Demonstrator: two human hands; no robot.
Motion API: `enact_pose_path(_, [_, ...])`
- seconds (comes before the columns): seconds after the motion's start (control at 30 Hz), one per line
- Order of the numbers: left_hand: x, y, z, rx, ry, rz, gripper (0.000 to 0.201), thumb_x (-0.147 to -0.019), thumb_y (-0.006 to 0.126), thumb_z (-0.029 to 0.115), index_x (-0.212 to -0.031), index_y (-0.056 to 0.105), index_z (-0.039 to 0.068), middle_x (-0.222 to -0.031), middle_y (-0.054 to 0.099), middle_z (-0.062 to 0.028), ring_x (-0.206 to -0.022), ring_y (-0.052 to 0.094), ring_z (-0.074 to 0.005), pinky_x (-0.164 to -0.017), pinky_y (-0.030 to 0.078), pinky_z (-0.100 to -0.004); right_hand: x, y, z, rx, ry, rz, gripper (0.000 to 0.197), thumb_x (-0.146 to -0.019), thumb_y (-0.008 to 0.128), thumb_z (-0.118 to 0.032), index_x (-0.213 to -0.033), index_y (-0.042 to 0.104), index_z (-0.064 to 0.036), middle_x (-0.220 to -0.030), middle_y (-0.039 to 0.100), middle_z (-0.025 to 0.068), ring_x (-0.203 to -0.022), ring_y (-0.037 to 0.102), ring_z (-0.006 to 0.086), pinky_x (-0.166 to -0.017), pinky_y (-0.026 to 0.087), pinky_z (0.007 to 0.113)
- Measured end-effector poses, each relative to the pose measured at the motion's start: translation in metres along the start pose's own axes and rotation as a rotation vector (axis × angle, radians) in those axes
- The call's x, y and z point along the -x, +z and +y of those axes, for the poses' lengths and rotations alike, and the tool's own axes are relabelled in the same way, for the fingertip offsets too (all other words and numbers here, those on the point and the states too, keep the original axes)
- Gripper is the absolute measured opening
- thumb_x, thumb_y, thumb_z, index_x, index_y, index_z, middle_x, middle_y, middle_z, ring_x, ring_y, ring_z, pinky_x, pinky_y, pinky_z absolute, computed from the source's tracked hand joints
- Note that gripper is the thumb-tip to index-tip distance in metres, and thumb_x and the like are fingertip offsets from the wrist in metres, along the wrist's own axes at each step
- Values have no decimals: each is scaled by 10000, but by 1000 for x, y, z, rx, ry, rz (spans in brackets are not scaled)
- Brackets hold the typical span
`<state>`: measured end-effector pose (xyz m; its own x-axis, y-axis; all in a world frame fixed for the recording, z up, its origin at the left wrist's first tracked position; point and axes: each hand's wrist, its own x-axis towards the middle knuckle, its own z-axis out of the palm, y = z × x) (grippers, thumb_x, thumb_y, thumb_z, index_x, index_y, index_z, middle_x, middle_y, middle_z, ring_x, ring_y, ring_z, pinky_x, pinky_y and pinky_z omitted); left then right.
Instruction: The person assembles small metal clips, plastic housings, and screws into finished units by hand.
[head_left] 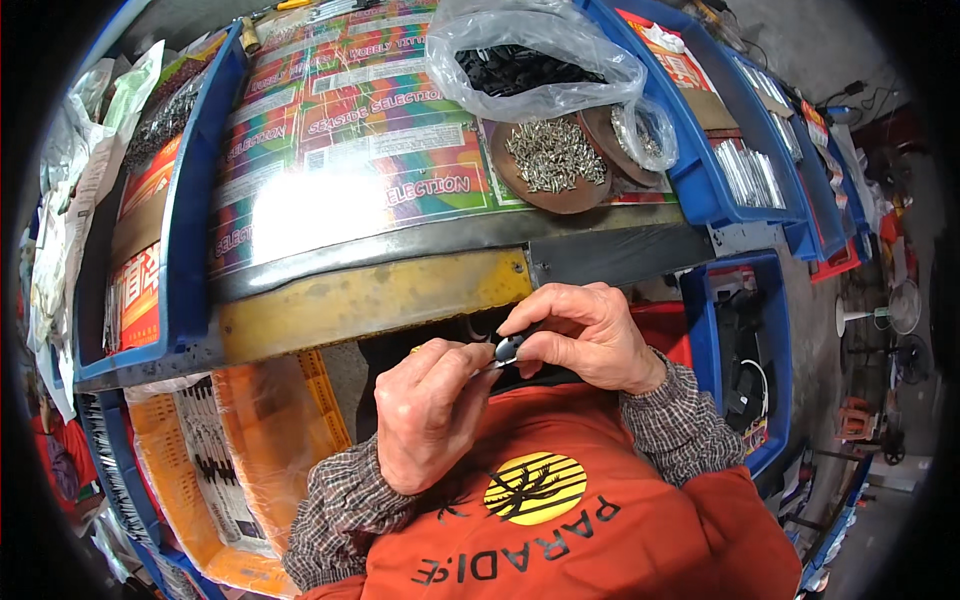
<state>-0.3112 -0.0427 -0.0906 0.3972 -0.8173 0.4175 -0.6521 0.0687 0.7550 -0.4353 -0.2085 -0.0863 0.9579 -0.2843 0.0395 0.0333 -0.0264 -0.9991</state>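
Close in front of my body, both hands meet over a small glossy black part (507, 350) with a rounded end. My right hand (588, 335) pinches it between thumb and fingertips. From the other side, my left hand (428, 402) is closed, its fingertips on a thin silvery piece (491, 367) that touches the black part. Fingers cover most of both pieces, so I cannot tell exactly what they are or how they join.
A yellow-edged bench (380, 302) lies just beyond my hands. On it are a round brown dish (560, 200) of small metal pieces and a plastic bag (610, 75) of black parts. Blue trays (700, 185) flank the bench. An orange crate (280, 400) is at lower left, a blue bin (780, 330) at right.
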Motion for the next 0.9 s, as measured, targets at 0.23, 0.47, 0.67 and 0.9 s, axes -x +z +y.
enact_pose_path(0.23, [8,3,-5,23,44,-28,262,-671,725,-67,-898,624,20,-754,620,-101,-645,624,-264,-553,491,-340,0,-3,9,39,-61,-154,148,-896,664,-68,-1006,641,28,-817,666,46,-724,651,100,-659,538,245])
enact_pose_path(0.47, [19,10,-13,63,12,-64,267,-666,727,-62,-898,626,21,-752,622,-94,-640,621,-254,-550,488,-333,11,1,21,93,-11,-134,178,-879,686,-71,-1019,636,28,-842,664,49,-771,657,108,-698,541,249])
enact_pose_path(0.67, [26,16,-15,114,-26,-80,250,-682,734,-50,-896,627,25,-756,625,-88,-639,620,-247,-552,489,-330,20,6,27,191,-29,-111,227,-819,722,-42,-1017,626,11,-875,659,77,-810,673,146,-715,551,258])
enact_pose_path(0.9, [36,21,-19,96,-66,-94,234,-691,739,-42,-900,654,20,-793,668,-103,-657,645,-234,-550,495,-305,34,17,33,278,44,-79,241,-808,727,-18,-1026,639,35,-926,685,115,-829,698,180,-694,577,272])
